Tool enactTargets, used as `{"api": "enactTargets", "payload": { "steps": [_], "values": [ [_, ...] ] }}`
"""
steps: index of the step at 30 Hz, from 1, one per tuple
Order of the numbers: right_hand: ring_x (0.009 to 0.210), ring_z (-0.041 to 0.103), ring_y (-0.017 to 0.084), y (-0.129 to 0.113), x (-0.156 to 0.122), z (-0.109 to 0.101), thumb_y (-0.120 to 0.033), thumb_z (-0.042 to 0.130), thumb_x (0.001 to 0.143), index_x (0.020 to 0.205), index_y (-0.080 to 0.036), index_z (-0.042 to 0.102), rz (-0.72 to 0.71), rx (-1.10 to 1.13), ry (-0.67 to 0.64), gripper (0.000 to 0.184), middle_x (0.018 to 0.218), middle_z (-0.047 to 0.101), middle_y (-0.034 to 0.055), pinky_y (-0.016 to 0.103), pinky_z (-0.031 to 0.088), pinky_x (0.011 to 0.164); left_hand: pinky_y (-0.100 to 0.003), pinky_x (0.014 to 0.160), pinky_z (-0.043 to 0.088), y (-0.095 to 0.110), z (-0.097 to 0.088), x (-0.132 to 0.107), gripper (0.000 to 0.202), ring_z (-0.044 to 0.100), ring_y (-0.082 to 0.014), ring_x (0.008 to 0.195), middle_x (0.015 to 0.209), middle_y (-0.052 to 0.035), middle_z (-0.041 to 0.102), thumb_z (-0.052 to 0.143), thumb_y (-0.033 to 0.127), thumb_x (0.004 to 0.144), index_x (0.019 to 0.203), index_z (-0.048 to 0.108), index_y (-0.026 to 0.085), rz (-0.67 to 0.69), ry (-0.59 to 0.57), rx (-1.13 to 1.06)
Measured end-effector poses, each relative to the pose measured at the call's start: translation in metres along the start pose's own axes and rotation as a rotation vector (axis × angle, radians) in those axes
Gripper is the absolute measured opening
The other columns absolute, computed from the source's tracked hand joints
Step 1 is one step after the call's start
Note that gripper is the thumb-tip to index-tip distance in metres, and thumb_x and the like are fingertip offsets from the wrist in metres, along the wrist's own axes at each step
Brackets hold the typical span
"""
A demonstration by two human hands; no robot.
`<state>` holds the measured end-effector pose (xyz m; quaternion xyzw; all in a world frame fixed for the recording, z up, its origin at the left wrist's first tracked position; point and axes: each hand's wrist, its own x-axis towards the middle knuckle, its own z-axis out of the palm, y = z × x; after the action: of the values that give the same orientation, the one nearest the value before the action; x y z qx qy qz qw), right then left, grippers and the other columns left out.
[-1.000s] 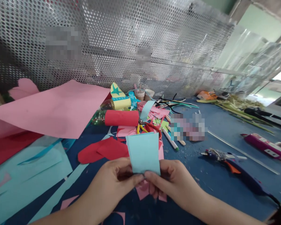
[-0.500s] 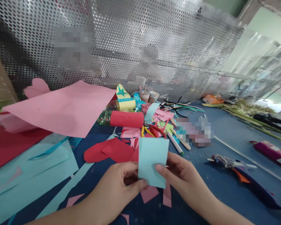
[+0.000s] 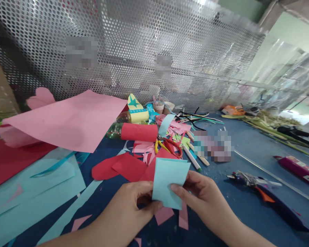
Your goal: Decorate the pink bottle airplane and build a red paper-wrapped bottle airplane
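A folded piece of light blue paper (image 3: 168,180) is held up above the table, its two layers slightly apart along the top edge. My left hand (image 3: 137,206) pinches its lower left corner, thumb in front. On the right side, my right hand (image 3: 198,192) grips it with the thumb flat on the front and the fingers behind, partly hidden. Behind the paper lie red paper pieces (image 3: 130,166) and scissors with red and yellow handles (image 3: 173,147). Pink paper scraps (image 3: 164,215) lie beneath my hands.
Large pink paper (image 3: 69,120) and light blue sheets (image 3: 36,192) cover the left. A bottle wrapped in red paper (image 3: 139,132) lies behind. To the right are a hot glue gun (image 3: 275,202), a purple-cased tool (image 3: 297,169) and a marker (image 3: 192,157). A perforated metal screen (image 3: 134,44) stands at the back.
The light blue paper has tilted slightly, its top edge leaning right and lower, and its layers show more at the top. Both hands keep their hold.
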<state>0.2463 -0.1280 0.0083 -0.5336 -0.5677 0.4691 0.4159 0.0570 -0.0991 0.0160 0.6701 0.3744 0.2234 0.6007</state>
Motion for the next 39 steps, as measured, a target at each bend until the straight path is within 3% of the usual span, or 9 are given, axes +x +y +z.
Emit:
{"api": "enactTargets", "payload": {
  "steps": [6,11,16,22,27,35,39],
  "values": [
    [0.070,0.063,0.019,-0.001,-0.001,0.000,-0.047,0.066,0.080,0.077,-0.018,0.066,0.020,-0.015,0.008,0.029,0.071,0.065,0.0033,0.031,0.052,0.067,-0.029,0.084,0.051,0.000,0.001,-0.002,0.031,0.069,-0.0202,0.087,0.093,0.0000,0.076,0.058,0.016,0.081,0.106,0.074,0.024,0.013,0.002,0.002],
    [0.070,0.063,0.019,0.000,-0.003,0.000,-0.047,0.067,0.079,0.076,-0.019,0.064,0.028,0.005,0.022,0.029,0.073,0.066,0.0035,0.031,0.053,0.067,-0.030,0.085,0.051,-0.004,0.003,0.000,0.029,0.069,-0.0229,0.095,0.099,-0.0013,0.077,0.061,0.013,0.076,0.100,0.075,0.021,-0.031,-0.029,-0.134],
    [0.063,0.060,0.016,-0.003,-0.002,-0.001,-0.049,0.068,0.078,0.074,-0.018,0.063,0.027,0.017,0.046,0.031,0.069,0.064,0.0022,0.027,0.050,0.059,-0.024,0.070,0.051,-0.008,0.001,0.000,0.017,0.069,-0.0163,0.072,0.080,-0.0039,0.077,0.065,0.025,0.080,0.086,0.076,0.013,-0.098,-0.123,-0.257],
    [0.084,0.068,0.022,-0.007,-0.004,0.004,-0.042,0.080,0.068,0.097,-0.019,0.062,0.159,0.166,-0.194,0.041,0.087,0.072,0.0049,0.033,0.054,0.075,-0.025,0.071,0.052,-0.003,0.001,-0.002,0.022,0.071,-0.0181,0.075,0.079,-0.0037,0.078,0.067,0.036,0.081,0.082,0.077,0.016,-0.115,-0.062,-0.277],
    [0.075,0.066,0.019,-0.005,-0.004,0.005,-0.045,0.074,0.074,0.083,-0.018,0.061,0.151,0.133,-0.167,0.031,0.079,0.070,0.0039,0.031,0.052,0.069,-0.028,0.079,0.054,-0.002,0.001,-0.002,0.019,0.071,-0.0210,0.090,0.091,-0.0024,0.078,0.067,0.032,0.081,0.094,0.077,0.021,-0.045,-0.030,-0.310],
    [0.057,0.060,0.010,-0.009,0.002,-0.003,-0.050,0.072,0.075,0.068,-0.017,0.056,0.199,0.154,-0.115,0.037,0.065,0.068,0.0006,0.022,0.049,0.056,-0.028,0.075,0.056,0.005,-0.009,0.008,0.023,0.071,-0.0194,0.078,0.083,-0.0052,0.078,0.065,0.031,0.082,0.095,0.076,0.016,-0.048,0.045,-0.201],
    [0.052,0.058,0.008,-0.009,0.003,-0.004,-0.050,0.073,0.075,0.068,-0.017,0.056,0.241,0.190,-0.090,0.038,0.062,0.068,-0.0005,0.020,0.048,0.052,-0.026,0.074,0.055,0.002,-0.013,0.009,0.018,0.072,-0.0201,0.080,0.083,-0.0051,0.078,0.068,0.032,0.080,0.084,0.076,0.016,-0.062,0.112,-0.149]
  ]
}}
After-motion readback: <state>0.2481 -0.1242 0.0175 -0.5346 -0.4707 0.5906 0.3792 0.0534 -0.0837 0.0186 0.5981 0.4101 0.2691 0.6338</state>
